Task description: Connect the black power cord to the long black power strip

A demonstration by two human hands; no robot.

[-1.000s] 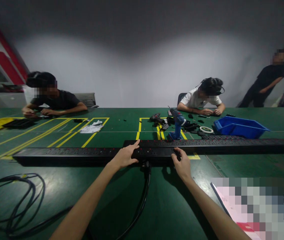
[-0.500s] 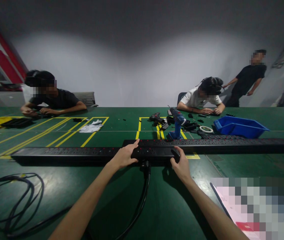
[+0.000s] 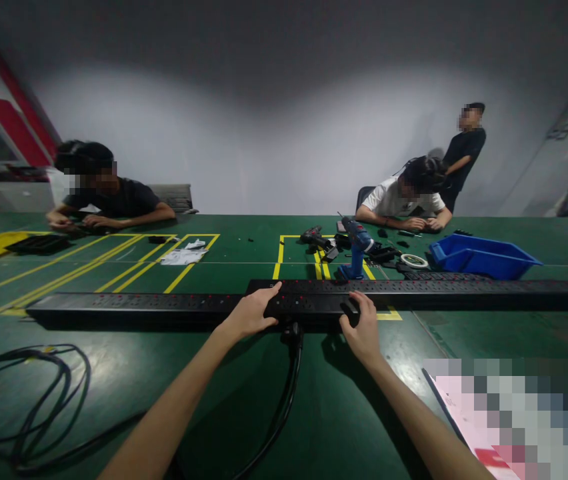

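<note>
A long black power strip [image 3: 144, 304] with rows of sockets lies across the green table in front of me. My left hand [image 3: 250, 312] grips it right of its middle, thumb at the near side and index finger stretched over the top. At the strip's right end, my right hand [image 3: 363, 327] has its thumb and curled fingers around the edge. Between my hands, a black power cable [image 3: 291, 373] joins the strip's near side and runs down toward me. A second black power strip [image 3: 444, 288] lies just behind, reaching off to the right.
Behind the strips stand a blue cordless drill [image 3: 357, 247], a roll of tape [image 3: 414, 261] and a blue bin [image 3: 484, 257]. Coiled black cable [image 3: 59, 393] lies at left, a pink-and-white sheet [image 3: 464, 407] at right. Two people sit across the table; another person stands behind.
Both my hands stay in place on the strip. The standing person at the back has moved left, behind the seated person. The view has shifted slightly.
</note>
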